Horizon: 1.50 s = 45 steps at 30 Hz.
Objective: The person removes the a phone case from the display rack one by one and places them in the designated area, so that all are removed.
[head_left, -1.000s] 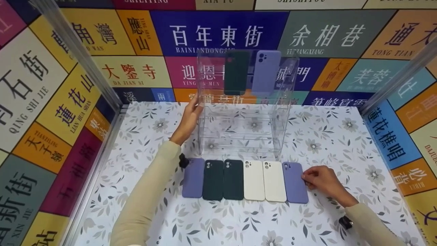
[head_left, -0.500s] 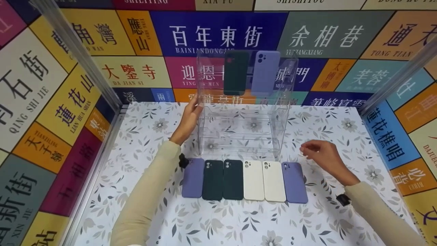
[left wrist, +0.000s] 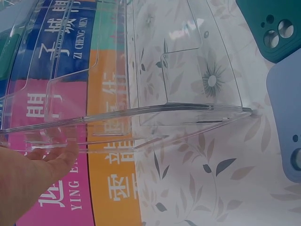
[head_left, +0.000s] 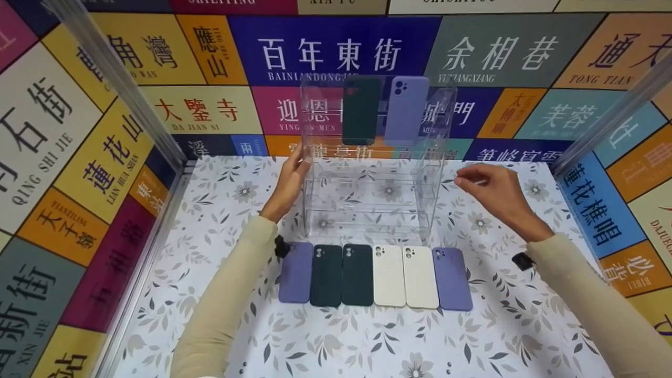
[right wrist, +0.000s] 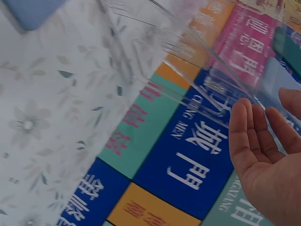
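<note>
In the head view, a tall clear acrylic display stand [head_left: 367, 226] rises behind a row of phone cases. My left hand [head_left: 290, 184] holds its left side; in the left wrist view the fingers [left wrist: 66, 155] lie at the clear panel's edge. A dark green phone case [head_left: 361, 113] and a purple phone case [head_left: 407, 110] stand on its top tier. My right hand [head_left: 493, 189] is raised just right of the stand, holding nothing. Its fingers [right wrist: 241, 132] bend loosely, the thumb apart, in the right wrist view.
Before the stand lie two purple phone cases, the left one [head_left: 295, 278] and the right one [head_left: 452, 278], at the row's ends. Dark green cases [head_left: 326, 275] and cream cases [head_left: 389, 275] lie between them on the flowered tabletop [head_left: 262, 336]. Sign-covered walls [head_left: 525, 52] enclose the table.
My right hand has left the rightmost purple phone case and moved up and away, toward the stand's right side. My left hand stays at the stand, and the cases lie as before.
</note>
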{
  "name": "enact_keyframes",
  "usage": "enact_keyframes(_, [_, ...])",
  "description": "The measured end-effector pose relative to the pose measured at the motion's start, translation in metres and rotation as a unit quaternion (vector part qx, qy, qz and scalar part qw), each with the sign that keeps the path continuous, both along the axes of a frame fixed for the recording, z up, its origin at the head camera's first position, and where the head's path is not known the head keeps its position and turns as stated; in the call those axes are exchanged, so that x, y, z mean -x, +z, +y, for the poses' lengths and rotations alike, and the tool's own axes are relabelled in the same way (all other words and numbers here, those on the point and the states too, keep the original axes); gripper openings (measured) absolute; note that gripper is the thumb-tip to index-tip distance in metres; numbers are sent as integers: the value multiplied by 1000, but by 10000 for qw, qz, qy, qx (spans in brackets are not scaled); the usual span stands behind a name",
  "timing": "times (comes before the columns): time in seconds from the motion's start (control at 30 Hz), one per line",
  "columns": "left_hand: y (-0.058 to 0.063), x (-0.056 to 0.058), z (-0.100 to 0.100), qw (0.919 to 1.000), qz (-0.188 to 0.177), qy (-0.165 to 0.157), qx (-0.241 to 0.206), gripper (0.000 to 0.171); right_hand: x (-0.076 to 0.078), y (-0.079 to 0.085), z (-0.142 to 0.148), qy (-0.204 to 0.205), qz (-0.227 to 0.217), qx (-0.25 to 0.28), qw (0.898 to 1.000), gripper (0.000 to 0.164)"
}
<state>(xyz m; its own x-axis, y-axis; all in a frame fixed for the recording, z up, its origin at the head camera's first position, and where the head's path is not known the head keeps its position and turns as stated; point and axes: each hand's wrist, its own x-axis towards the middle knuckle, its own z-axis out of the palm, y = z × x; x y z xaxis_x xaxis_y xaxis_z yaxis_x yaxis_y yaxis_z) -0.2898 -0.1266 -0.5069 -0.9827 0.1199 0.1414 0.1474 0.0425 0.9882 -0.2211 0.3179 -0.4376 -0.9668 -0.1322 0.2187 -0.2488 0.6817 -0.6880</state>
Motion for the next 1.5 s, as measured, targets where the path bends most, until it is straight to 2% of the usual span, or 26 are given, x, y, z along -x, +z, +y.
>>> enact_keyframes(0.33, [1,0,-1,10000,-20,-26,59,64,27,40,-31,-71,239,326,9992,27])
enact_keyframes(0.63, [1,0,-1,10000,-19,30,56,65,52,62,-55,-26,166,400,9991,38])
enact_keyframes(0.87, [2,-1,-2,9999,-103,26,-6,64,72,67,-67,-74,134,616,9980,42])
enact_keyframes(1.23, [2,-1,0,9999,-106,34,102,63,88,69,-80,-154,-278,486,9983,56])
enact_keyframes(1.37, [2,0,1,9998,-135,84,81,62,94,69,-87,-225,-403,654,9968,54])
enact_keyframes(1.5, [0,-1,3,9999,-134,98,-11,63,98,66,-92,-343,-399,1018,9934,44])
